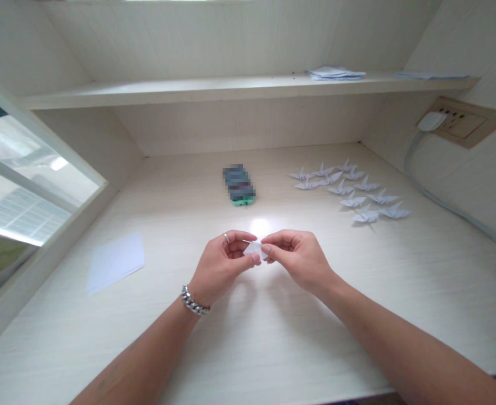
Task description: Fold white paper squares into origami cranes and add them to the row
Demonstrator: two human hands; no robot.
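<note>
Through the head camera I look down at my two bare forearms, which reach in from the bottom corners with the wrists angled inward, so the hands meet near the middle of the bench. My left hand [220,264] and my right hand [296,259] are both narrowly closed, fingers curled, and together they pinch a small folded piece of white paper [255,250] at their fingertips. The paper is held between them over a pale wood-grain bench [248,337]. A silver ring [226,238] sits on one left finger, and a chunky silver chain bracelet [195,300] circles my left wrist.

Well to the left, a flat stack of white paper squares [115,261] lies on the bench near a glass window [20,185]. Straight ahead is a rectangular object with a green edge [239,185], too blurred to identify. To the right, a cluster of small folded pale paper cranes [341,190] stands in loose rows. Higher up, a white shelf [231,90] carries folded sheets of pale paper [336,73]. On the right wall, a white plug [431,121] sits in a beige socket panel [463,121], with a grey cable [442,202] trailing down.
</note>
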